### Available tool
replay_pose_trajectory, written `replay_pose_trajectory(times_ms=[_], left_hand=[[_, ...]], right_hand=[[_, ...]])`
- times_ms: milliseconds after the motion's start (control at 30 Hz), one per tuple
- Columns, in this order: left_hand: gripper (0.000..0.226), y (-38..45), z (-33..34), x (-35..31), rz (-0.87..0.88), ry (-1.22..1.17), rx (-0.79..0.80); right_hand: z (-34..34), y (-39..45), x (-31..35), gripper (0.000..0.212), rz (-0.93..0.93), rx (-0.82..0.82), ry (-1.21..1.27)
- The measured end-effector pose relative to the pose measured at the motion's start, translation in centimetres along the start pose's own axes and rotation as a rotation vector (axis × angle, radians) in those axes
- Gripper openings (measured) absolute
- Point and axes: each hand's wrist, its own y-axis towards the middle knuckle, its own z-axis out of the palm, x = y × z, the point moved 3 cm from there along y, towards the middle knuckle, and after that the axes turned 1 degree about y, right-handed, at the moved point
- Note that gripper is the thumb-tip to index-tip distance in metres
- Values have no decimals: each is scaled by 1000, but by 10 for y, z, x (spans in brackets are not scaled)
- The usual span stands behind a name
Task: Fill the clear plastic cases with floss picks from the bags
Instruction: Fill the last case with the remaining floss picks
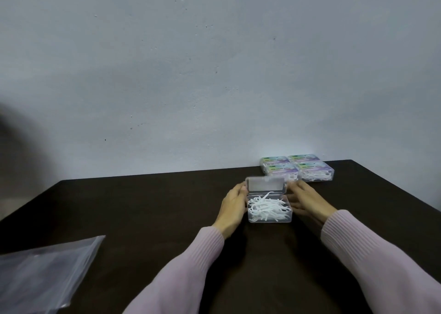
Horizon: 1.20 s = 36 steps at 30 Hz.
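A clear plastic case (270,216) stands on the dark table, full of white floss picks (266,207). Its hinged lid (265,184) is raised upright at the back. My left hand (232,206) lies against the case's left side, with its fingertips touching the lid's left edge. My right hand (306,200) is at the case's right side, fingers reaching to the lid's right edge. A clear plastic bag (45,268) lies flat at the table's front left; it looks empty.
Several closed, filled cases with coloured labels (297,168) sit grouped at the table's back edge (167,174), just behind my right hand. A pale wall rises behind the table. Dark tabletop (143,213) spreads between the bag and the case.
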Motion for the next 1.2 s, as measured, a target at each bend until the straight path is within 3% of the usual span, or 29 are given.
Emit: replay_pose_trajectory(times_ms=[133, 233, 367, 1200], left_hand=[[36, -2, -1, 0, -12, -33, 9], [23, -4, -1, 2, 22, 44, 33], [34, -7, -1, 2, 90, 163, 50], [44, -20, -7, -5, 191, 350, 57]], right_hand=[[0, -6, 1, 39, 36, 18, 52], [0, -7, -4, 23, -17, 29, -130], [2, -13, -1, 42, -62, 48, -346], [18, -28, 8, 47, -145, 25, -532]])
